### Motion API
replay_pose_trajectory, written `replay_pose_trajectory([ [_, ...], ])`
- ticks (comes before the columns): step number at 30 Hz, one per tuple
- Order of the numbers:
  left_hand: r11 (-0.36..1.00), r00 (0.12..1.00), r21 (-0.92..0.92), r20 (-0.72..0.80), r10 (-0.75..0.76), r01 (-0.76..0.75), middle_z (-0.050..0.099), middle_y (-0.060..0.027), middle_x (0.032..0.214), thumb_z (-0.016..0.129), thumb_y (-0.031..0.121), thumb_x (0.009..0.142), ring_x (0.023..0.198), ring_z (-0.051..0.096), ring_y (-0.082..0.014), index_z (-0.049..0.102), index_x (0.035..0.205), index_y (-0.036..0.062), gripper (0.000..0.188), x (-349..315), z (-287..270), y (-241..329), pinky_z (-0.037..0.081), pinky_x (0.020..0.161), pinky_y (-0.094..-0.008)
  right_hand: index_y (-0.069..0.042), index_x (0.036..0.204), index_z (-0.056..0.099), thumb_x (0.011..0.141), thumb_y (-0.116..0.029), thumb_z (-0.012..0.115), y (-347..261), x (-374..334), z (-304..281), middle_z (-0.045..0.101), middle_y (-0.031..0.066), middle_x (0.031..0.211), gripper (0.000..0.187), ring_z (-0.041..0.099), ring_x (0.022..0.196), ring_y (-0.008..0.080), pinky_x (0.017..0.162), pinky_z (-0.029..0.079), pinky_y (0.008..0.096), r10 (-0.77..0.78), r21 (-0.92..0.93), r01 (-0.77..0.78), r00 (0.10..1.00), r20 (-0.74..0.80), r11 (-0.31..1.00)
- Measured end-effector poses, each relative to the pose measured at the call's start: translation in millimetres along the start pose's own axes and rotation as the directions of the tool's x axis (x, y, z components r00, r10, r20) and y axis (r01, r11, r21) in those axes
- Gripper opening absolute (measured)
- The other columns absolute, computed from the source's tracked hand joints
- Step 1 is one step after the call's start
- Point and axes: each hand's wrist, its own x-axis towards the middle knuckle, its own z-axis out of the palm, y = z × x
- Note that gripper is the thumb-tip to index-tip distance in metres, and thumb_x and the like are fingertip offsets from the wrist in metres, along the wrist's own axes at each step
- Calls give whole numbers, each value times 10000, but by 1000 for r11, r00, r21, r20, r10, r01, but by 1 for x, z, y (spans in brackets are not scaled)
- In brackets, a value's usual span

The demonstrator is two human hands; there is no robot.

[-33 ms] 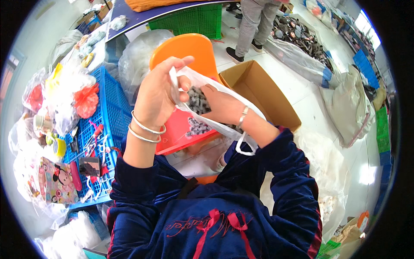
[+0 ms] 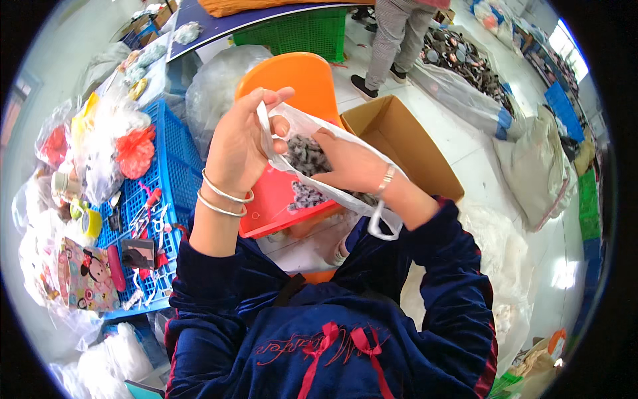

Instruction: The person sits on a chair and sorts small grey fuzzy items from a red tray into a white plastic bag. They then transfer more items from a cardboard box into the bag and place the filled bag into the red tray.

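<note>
My left hand (image 2: 240, 143) grips the rim of a white plastic bag (image 2: 355, 196) between thumb and fingers, keeping its mouth spread. My right hand (image 2: 355, 166) reaches into that mouth from the right, thumb and forefinger apart; its other fingers are mostly hidden. Against those fingers, inside the bag, lie fuzzy grey-and-black mottled pieces (image 2: 308, 156). More of the same fuzzy stuff (image 2: 307, 196) shows below the bag's near edge, over a red seat or tray surface (image 2: 272, 206). One bag handle loops down under my right wrist.
An orange chair back (image 2: 292, 73) rises ahead, with an open cardboard box (image 2: 405, 143) to its right. At left, a blue plastic crate (image 2: 174, 153) carries scissors, tape and plastic bags. Beyond, a person (image 2: 395, 40) stands by a sack of dark pieces (image 2: 465, 66).
Almost nothing differs. The view has shifted slightly, and my right hand has moved a little to the right at the bag's mouth.
</note>
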Motion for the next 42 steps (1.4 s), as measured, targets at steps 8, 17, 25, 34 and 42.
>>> replay_pose_trajectory([
  [8,992,994,-75,-50,99,-102,521,-215,1318,483,291,964,722,522,-106,565,1010,58,252,-14,-47,14,480,586,-223,29,1249,502,784,-259,692,10,-68,-38,579,202,1163,579,598,1036,329,893,483,386,-154,-520,-4,953,-260,854],
  [17,964,964,-93,-117,238,-249,499,-205,1339,498,254,954,754,514,-122,579,1027,41,240,-15,-97,32,475,654,-259,34,970,642,851,-300,666,78,-29,-39,691,150,857,356,666,797,252,730,519,343,275,4,-275,960,53,961],
  [25,904,910,-101,-39,413,-415,442,-241,1368,460,254,977,780,480,-127,533,1072,1,280,-14,-107,67,446,715,-275,-16,1324,481,602,-444,832,119,53,88,507,248,1328,909,487,1228,387,1040,403,413,-164,-76,199,931,327,977],
  [34,904,909,-97,-26,416,-416,411,-262,1403,465,255,982,778,480,-121,555,1081,7,282,-12,-125,64,460,719,-273,7,1344,383,550,-392,830,99,57,162,506,284,1294,995,512,1222,370,946,454,527,60,-495,194,890,451,847],
  [42,917,924,-118,-9,383,-381,409,-255,1403,467,245,978,778,498,-120,567,1065,12,268,-12,-126,60,474,711,-275,27,1208,487,743,-42,642,118,63,181,655,224,1056,494,649,974,350,841,526,407,-61,-347,227,901,429,910],
])
